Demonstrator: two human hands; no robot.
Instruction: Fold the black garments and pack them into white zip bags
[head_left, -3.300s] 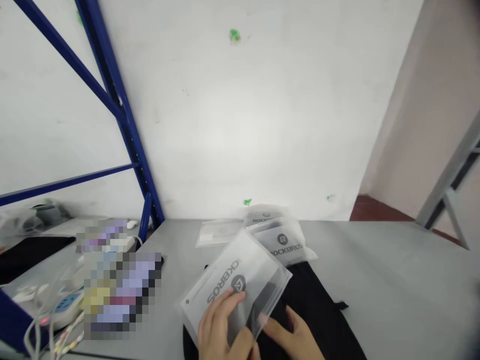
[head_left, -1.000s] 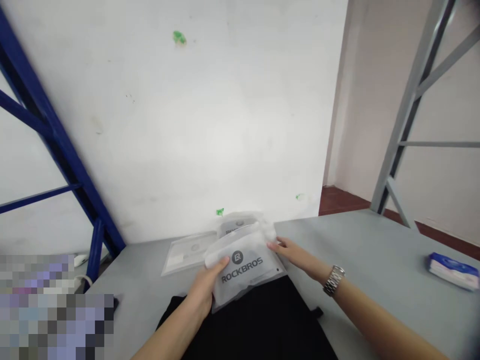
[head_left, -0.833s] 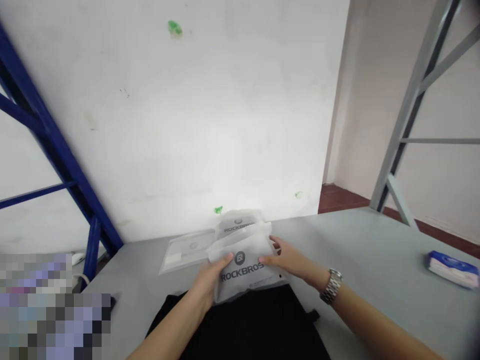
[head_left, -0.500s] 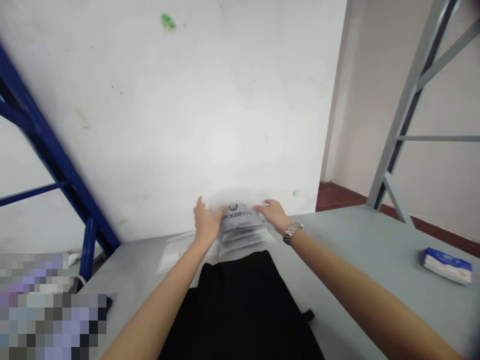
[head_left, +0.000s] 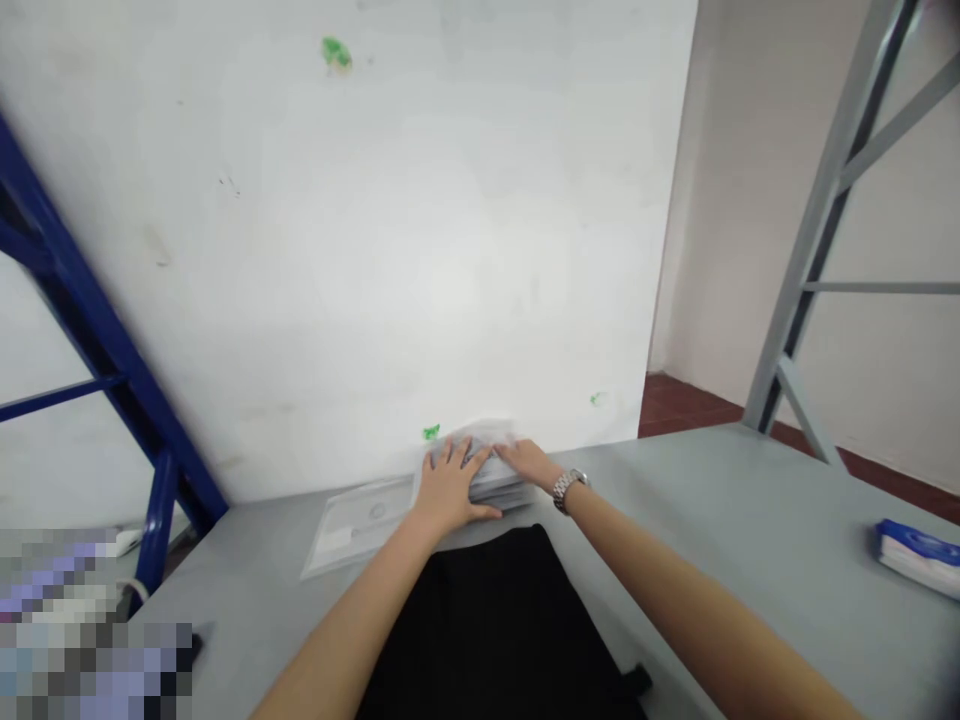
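Pouches (head_left: 504,490) sit lower than earlier frame, piled on table (head_left: 720,520) by wall (head_left: 480,250); left hand (head_left: 446,490) splayed on top, gripping nothing; right hand (head_left: 531,462) at far edge, grip I can't tell; squaring step, I judge; next calls for letting go.

Pkgs (head_left: 498,490) look smooth plas., cloth (head_left: 499,630) matt, watch (head_left: 567,490) shiny mtl, tabletop (head_left: 750,550) smooth.

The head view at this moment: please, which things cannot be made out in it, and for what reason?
All in the head view:
Stack of plastic bags: top print blurred, partly covered by the left hand.
Right hand: fingertips blurred, grip unclear.
Black cloth: near end cut off by the bottom edge.
Blue-and-white pack: cut off by the right edge.
Pixelated area, lower left: blocks hide its contents.
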